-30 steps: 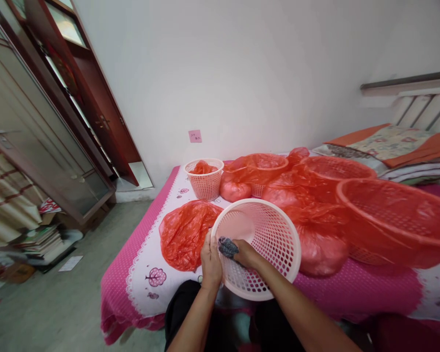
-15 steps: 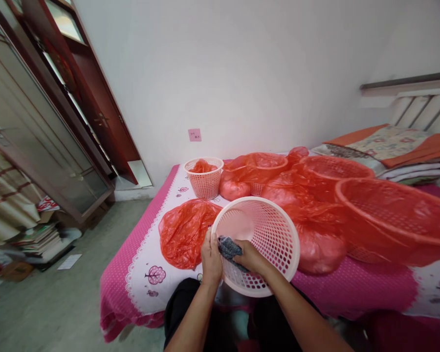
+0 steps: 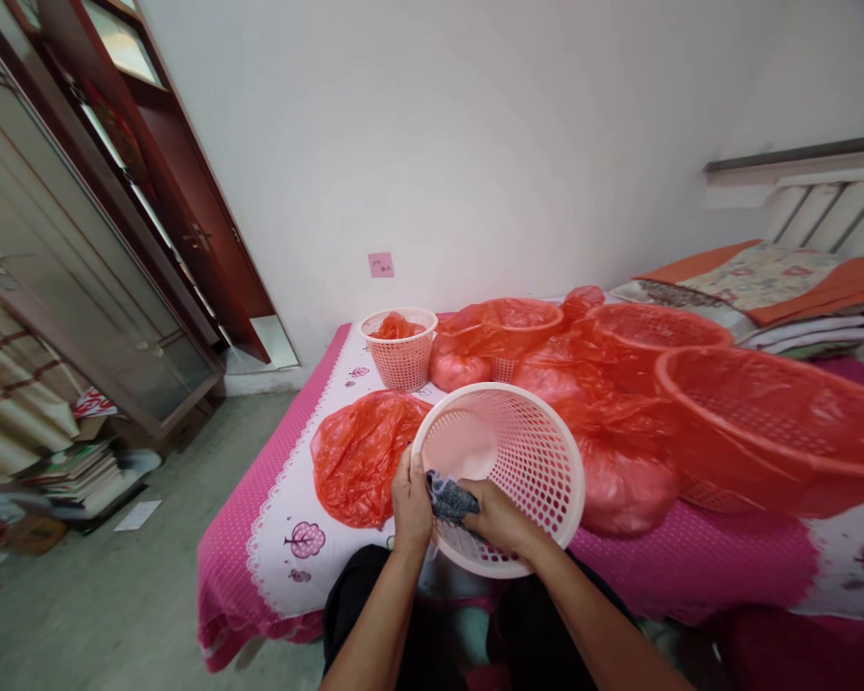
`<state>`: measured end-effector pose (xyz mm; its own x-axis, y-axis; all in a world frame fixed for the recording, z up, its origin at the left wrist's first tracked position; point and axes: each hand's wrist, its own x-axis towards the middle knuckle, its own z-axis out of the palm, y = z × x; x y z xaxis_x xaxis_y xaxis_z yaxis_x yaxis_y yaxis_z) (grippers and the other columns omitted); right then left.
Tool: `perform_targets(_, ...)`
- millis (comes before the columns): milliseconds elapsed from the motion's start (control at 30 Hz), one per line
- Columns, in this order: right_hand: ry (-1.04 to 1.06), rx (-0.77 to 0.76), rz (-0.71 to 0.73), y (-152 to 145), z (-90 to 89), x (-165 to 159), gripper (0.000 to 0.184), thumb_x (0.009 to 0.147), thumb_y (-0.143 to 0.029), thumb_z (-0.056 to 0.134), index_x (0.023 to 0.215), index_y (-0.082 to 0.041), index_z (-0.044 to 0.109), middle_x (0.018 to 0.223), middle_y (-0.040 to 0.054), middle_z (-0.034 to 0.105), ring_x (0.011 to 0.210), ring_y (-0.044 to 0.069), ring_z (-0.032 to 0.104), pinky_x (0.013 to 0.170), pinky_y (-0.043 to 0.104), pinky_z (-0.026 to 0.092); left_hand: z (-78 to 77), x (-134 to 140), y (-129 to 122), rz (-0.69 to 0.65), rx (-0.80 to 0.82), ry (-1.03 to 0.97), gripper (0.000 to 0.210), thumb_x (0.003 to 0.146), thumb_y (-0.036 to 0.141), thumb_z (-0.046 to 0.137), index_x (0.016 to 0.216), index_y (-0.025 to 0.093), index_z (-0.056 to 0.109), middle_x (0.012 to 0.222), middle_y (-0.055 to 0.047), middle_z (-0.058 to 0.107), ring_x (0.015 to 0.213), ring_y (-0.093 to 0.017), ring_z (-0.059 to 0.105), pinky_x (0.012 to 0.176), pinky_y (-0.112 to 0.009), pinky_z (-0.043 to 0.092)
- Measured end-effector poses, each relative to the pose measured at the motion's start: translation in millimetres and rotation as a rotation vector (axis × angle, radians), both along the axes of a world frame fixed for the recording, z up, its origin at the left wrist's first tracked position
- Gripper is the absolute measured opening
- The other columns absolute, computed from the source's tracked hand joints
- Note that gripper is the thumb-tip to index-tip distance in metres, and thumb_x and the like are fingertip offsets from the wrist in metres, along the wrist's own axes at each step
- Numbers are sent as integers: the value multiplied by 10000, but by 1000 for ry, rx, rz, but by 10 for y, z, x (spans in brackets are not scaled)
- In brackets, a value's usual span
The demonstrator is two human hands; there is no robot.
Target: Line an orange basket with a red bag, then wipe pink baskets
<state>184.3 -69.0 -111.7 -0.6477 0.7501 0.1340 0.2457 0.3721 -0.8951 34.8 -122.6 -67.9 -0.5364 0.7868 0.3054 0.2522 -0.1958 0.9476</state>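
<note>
Right grip (image 3: 495, 515) pinching bunched grey cloth (image 3: 447, 497); left grip (image 3: 411, 507) clasping pale pink basket (image 3: 540, 456); round-mouthed, perforated, tilted.

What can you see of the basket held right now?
The pale pink basket looks plastic, with a smooth rim, a wall full of holes and a solid-looking base. It is tilted, its mouth toward the camera, at the near edge of the bedspread; whether it rests there is unclear. The left grip holds its rim; the right grip is inside with a gray cloth near the rim's left side.
</note>
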Motion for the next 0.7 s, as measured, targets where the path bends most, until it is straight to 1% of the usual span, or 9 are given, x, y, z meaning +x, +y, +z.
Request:
perform_targets(100,6,0,5,-53,28,25,254,621,-100,519,797,-198,673,766,-21,695,745,190,614,718,247,452,25,9,-14,-12,10,-2,396,1040,486,426,1112,195,685,1069,-87,741,1012,-228,678,929,-339,521)
perform_targets(300,75,1,37,-116,11,55,279,628,-79,506,830,-193,662,830,-20,698,782,184,614,747,246,449,33,9,-18,-22,3,-6,406,1043,483,423,1131,185,684,1099,-95,744,1038,-231,682,932,-342,514)
perform_targets(467,73,35,39,-132,-1,90,304,627,-73,497,853,-197,658,837,-25,693,810,186,632,752,242,432,15,-6,20,-5,5,-5,404,1040,479,431,1100,175,690,1090,-108,740,1044,-242,673,929,-356,513)
perform_targets(600,5,99,11,-197,108,132,277,633,-68,502,836,-203,634,815,-21,684,798,186,632,753,249,417,25,-12,40,8,9,3,398,1037,476,437,1084,175,694,1091,-116,743,1041,-251,674,932,-376,520)
perform_targets(700,-38,134,5,-269,217,165,310,643,-61,499,879,-206,638,855,-5,698,839,196,647,777,256,418,36,-12,48,2,17,0,382,1039,461,432,1102,188,692,1130,-120,744,1064,-251,675,969,-390,515)
